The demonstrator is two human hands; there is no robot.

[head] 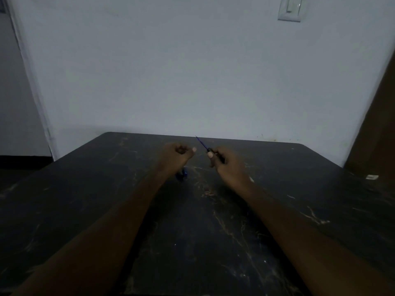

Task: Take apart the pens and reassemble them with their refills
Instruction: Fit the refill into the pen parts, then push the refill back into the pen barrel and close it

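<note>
My right hand (224, 162) grips a dark pen barrel (215, 155) with a thin blue refill (201, 142) sticking out toward the upper left. My left hand (178, 153) is curled into a loose fist a short way left of the refill's tip; whether it holds a small part is hidden by the fingers. Below my left wrist, blue pen parts (181, 174) lie on the dark table (192, 231), partly covered by the arm.
The dark scratched table meets a pale wall at its far edge. A small white scrap (372, 177) lies near the table's right edge. A light switch (291, 8) is on the wall at upper right. A brown door (380, 124) stands at the right.
</note>
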